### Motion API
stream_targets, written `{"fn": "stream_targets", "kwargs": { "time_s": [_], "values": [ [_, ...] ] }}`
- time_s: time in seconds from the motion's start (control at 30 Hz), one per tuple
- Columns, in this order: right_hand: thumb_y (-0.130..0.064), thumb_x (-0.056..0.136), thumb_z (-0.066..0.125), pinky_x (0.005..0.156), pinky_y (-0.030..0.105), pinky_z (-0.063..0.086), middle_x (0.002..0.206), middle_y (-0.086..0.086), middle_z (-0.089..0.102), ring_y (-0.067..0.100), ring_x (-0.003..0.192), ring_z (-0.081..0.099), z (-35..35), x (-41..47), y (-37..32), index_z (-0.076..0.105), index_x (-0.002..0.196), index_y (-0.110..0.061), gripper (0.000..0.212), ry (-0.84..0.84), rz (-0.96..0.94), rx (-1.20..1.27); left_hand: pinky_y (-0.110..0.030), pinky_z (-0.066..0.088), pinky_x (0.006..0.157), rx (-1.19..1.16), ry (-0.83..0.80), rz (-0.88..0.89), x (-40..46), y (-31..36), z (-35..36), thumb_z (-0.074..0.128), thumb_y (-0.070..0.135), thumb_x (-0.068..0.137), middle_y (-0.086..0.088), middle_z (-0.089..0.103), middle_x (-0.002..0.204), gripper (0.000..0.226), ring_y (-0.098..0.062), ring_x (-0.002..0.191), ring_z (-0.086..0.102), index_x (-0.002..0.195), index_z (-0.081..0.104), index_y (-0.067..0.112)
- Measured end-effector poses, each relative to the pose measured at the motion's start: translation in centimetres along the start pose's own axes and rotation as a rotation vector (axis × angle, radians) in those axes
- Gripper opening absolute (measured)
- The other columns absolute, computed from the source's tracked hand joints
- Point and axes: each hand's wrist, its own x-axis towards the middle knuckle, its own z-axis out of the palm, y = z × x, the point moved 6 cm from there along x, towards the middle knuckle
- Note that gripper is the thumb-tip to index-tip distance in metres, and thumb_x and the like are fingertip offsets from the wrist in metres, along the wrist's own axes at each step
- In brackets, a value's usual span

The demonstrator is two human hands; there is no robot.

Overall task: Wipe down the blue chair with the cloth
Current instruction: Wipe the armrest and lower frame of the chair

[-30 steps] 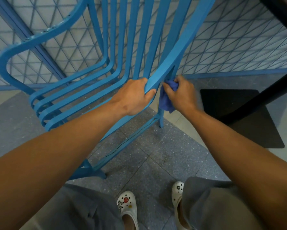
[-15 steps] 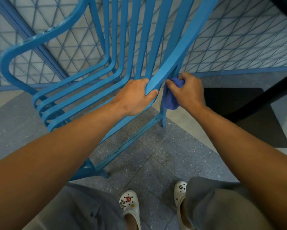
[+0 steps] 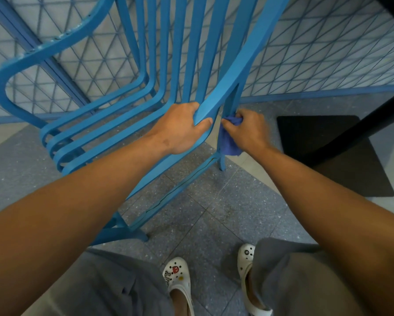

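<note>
Your left hand [image 3: 180, 130] grips the blue chair [image 3: 114, 124] w/ fingers [image 3: 192, 110] curled over the top of the wide frame bar where seat bends into backrest, thumb tucked under that bar's edge. Just to the right of those fingers, across the bar, your right hand [image 3: 248, 131] is clenched on the cloth [image 3: 229, 140]: a dark blue wad, pinched at the top btwn thumb & fingers [image 3: 241, 115] and pressed to the chair's thin rear leg [image 3: 223, 156]. The rest of the cloth hangs below your right palm, alongside that leg. The chair stands on the grey speckled floor [image 3: 225, 208], its slats running up & away from your left fingers. Right of your right hand, well apart, lies a black mat [image 3: 323, 156]. Below both arms: grey trousers [image 3: 294, 281] & white clogs [image 3: 176, 277].
</note>
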Motion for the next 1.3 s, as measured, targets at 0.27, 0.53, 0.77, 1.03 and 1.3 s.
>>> {"fn": "stream_targets", "kwargs": {
  "time_s": [0.27, 0.53, 0.77, 1.03, 1.3],
  "values": [
    [-0.057, 0.086, 0.064, 0.055, 0.033, 0.042, 0.071, -0.008, 0.06, 0.018, 0.068, 0.059, -1.4, 0.6, -1.6, 0.056, 0.08, -0.022, 0.036, 0.106, -0.047, 0.042, -0.02, 0.034, 0.05, 0.009, 0.012, 0.012, 0.2, -0.1, 0.1, 0.058, 0.049, 0.096, 0.008, 0.061, 0.072, 0.029, -0.003, 0.062, 0.056, 0.094, 0.065, 0.021],
    [-0.05, 0.087, 0.069, 0.055, 0.03, 0.039, 0.075, -0.005, 0.065, 0.019, 0.07, 0.061, 0.2, 0.0, -0.5, 0.059, 0.077, -0.022, 0.031, -0.02, -0.002, -0.026, -0.014, 0.032, 0.045, -0.012, 0.003, 0.026, 0.3, -0.3, 0.1, 0.058, 0.051, 0.096, 0.006, 0.058, 0.068, 0.033, -0.004, 0.059, 0.055, 0.092, 0.065, 0.019],
    [-0.051, 0.077, 0.064, 0.052, 0.034, 0.039, 0.058, -0.006, 0.052, 0.013, 0.057, 0.05, -6.9, 1.6, -4.8, 0.052, 0.068, -0.019, 0.035, 0.24, -0.077, 0.132, -0.01, 0.034, 0.045, -0.043, 0.019, 0.015, 0.2, -0.2, 0.1, 0.059, 0.051, 0.095, 0.008, 0.054, 0.06, 0.031, 0.004, 0.054, 0.054, 0.077, 0.056, 0.025],
    [-0.05, 0.088, 0.072, 0.064, 0.03, 0.036, 0.092, 0.003, 0.07, 0.025, 0.088, 0.064, -3.1, -0.3, -1.9, 0.067, 0.09, -0.022, 0.028, -0.004, -0.124, -0.024, -0.01, 0.033, 0.046, -0.032, 0.022, 0.033, 0.2, 0.1, -0.1, 0.059, 0.048, 0.097, 0.008, 0.052, 0.06, 0.032, 0.007, 0.053, 0.051, 0.082, 0.061, 0.02],
    [-0.05, 0.085, 0.071, 0.062, 0.029, 0.035, 0.082, -0.007, 0.063, 0.012, 0.076, 0.056, -3.6, -0.1, -1.7, 0.061, 0.083, -0.032, 0.021, 0.054, -0.143, 0.091, -0.011, 0.035, 0.046, -0.037, 0.014, 0.035, 0.1, 0.1, -0.1, 0.059, 0.049, 0.097, 0.009, 0.054, 0.061, 0.031, 0.006, 0.054, 0.053, 0.087, 0.064, 0.02]
  ]
}}
